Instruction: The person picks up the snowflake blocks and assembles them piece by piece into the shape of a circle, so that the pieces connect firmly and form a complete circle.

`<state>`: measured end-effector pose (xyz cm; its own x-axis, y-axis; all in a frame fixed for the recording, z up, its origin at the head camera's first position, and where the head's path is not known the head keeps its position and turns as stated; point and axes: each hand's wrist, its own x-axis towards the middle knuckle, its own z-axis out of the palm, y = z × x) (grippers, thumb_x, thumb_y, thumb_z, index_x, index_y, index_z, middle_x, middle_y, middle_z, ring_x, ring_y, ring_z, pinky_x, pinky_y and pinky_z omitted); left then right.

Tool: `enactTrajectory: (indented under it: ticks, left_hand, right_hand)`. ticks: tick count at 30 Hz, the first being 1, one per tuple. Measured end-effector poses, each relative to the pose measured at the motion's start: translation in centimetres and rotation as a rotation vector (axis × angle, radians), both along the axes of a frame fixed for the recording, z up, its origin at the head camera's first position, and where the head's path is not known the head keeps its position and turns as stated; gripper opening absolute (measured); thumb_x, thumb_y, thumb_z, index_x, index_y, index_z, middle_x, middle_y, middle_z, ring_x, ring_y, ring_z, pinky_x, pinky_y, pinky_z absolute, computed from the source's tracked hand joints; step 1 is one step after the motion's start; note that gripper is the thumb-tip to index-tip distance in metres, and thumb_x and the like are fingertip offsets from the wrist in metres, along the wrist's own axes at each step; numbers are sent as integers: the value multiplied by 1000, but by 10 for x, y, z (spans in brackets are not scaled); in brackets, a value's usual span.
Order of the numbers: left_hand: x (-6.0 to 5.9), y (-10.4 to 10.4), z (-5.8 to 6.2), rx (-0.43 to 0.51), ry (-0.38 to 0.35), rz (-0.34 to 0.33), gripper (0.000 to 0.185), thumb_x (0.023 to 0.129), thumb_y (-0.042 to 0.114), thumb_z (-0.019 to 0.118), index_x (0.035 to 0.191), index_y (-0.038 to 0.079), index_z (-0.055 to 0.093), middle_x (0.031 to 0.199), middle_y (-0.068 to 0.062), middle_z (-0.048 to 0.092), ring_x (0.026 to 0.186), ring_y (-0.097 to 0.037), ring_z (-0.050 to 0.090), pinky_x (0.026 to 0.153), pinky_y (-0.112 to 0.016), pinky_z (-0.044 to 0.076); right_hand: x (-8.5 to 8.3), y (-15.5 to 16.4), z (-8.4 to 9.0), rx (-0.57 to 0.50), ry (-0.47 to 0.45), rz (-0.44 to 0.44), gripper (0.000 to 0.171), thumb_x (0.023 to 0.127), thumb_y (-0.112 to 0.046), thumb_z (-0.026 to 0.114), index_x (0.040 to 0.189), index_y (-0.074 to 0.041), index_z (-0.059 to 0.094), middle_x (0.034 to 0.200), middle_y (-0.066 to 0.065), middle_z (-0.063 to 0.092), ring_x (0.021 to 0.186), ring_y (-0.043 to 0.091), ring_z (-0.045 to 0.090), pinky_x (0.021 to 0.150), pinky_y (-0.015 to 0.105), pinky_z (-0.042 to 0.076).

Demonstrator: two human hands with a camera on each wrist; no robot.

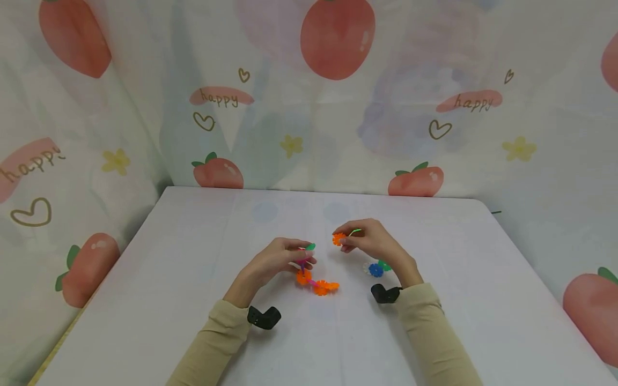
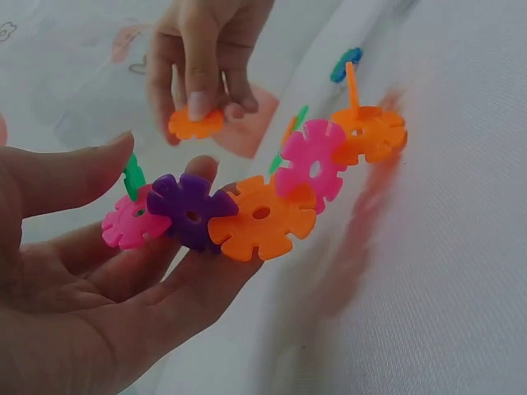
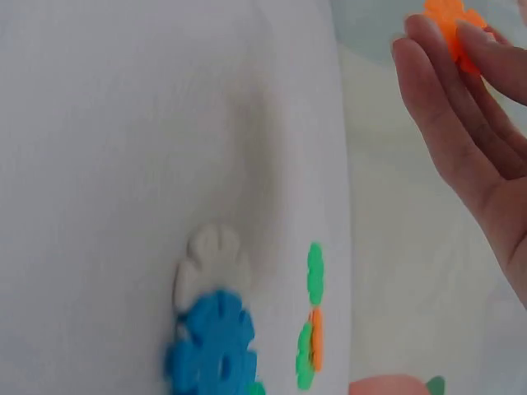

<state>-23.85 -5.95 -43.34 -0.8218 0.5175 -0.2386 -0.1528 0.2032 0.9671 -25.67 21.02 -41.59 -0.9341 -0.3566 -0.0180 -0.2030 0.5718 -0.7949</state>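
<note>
My left hand (image 1: 305, 256) pinches one end of a chain of plastic snowflake discs (image 1: 316, 284). The chain's far end rests on the white table (image 1: 193, 268). Up close, the chain runs pink (image 2: 125, 228), purple (image 2: 191, 210), orange (image 2: 259, 218), pink (image 2: 313, 164), orange (image 2: 370, 132), with a green piece (image 2: 132, 177) by my thumb. My right hand (image 1: 344, 241) pinches a single orange disc (image 1: 339, 239) a short way to the right of the chain, above the table. The same orange disc (image 3: 449, 16) sits at my fingertips (image 3: 428, 58) in the right wrist view.
Loose discs lie on the table under my right wrist: blue (image 1: 375, 269), white (image 1: 368, 266) and green (image 1: 384, 265). The blue disc (image 3: 210, 346) overlaps the white disc (image 3: 210, 263). A peach-print cloth (image 1: 338, 107) hangs behind and to the sides of the table.
</note>
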Motion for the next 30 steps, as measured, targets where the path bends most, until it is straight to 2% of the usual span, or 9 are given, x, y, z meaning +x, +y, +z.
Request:
enactTrajectory:
  ticks: [5,9,13,18,21,26,30]
  left_hand:
    - [0,0,1,-16,14,-5,47,102,22,65,141,-3,59,112,-15,76,98,-21,73,93,-38,60]
    - [0,0,1,-24,22,-1,47,101,23,66,141,-2,59,112,-15,76,97,-21,72,92,-37,60]
    - [1,0,1,-31,34,6,45,100,22,67,139,-1,61,110,-15,77,96,-21,72,90,-37,60]
    - [1,1,0,-34,42,17,43,99,20,68,137,-1,63,110,-18,76,94,-21,73,87,-37,61]
    - [1,1,0,-42,48,22,44,99,19,68,138,-1,63,110,-22,75,92,-20,73,86,-36,61]
    - [1,6,-4,-57,62,28,44,98,19,69,137,-2,63,107,-23,75,87,-17,71,85,-36,61]
    - [4,8,-6,-65,59,50,42,99,16,67,136,-2,64,104,-21,75,84,-17,70,83,-36,62]
  right_hand:
    - [5,-13,3,-67,31,62,20,98,-12,69,118,-7,74,104,11,76,86,30,76,89,45,61]
    - [7,-21,2,-139,29,110,17,98,-11,70,112,-4,74,99,16,76,86,37,75,83,41,63]
    - [7,-26,-1,-170,27,133,18,97,-10,71,113,-2,75,98,18,76,86,41,75,81,38,63]
    - [9,-29,-1,-162,45,122,19,97,-12,71,114,-3,75,98,14,77,85,39,76,82,39,63]
    - [11,-32,1,-153,55,111,18,97,-12,71,112,-3,77,97,13,77,83,39,75,83,45,63]
    - [12,-38,-1,-140,102,126,15,96,-9,72,108,-5,80,94,9,77,74,29,70,77,52,60]
    - [12,-41,-4,-145,116,119,14,94,-7,73,106,-6,81,90,8,77,70,23,68,73,50,60]
